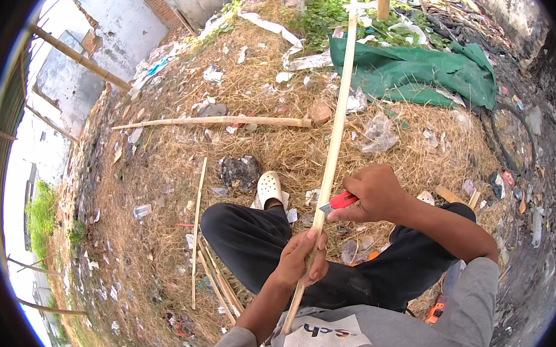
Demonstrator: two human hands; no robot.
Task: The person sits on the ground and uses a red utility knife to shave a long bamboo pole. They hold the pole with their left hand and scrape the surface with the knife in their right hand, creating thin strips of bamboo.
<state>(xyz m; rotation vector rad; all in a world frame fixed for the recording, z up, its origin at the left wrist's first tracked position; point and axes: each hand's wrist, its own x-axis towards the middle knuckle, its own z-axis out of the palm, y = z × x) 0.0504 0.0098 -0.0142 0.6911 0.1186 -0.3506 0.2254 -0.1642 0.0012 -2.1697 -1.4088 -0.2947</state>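
Observation:
A long, pale bamboo strip (337, 126) runs from my lap up past the top of the view. Wrapped round its lower part is my left hand (303, 256), closed just above my lap. My right hand (373, 193) grips a red utility knife (342, 201). The knife's short blade touches or nearly touches the strip's right edge, a little above my left hand. Several thin bamboo strips (215, 278) lie on the ground left of my bent leg, with another slim strip (198, 232) beside them.
Dry straw and scattered litter cover the ground. A longer bamboo piece (230, 121) lies ahead, near a dark stone-like lump (238, 172). Crumpled green sheeting (418, 74) is at the far right, above a black hose or cable (505, 146). An orange object (435, 312) lies by my right side.

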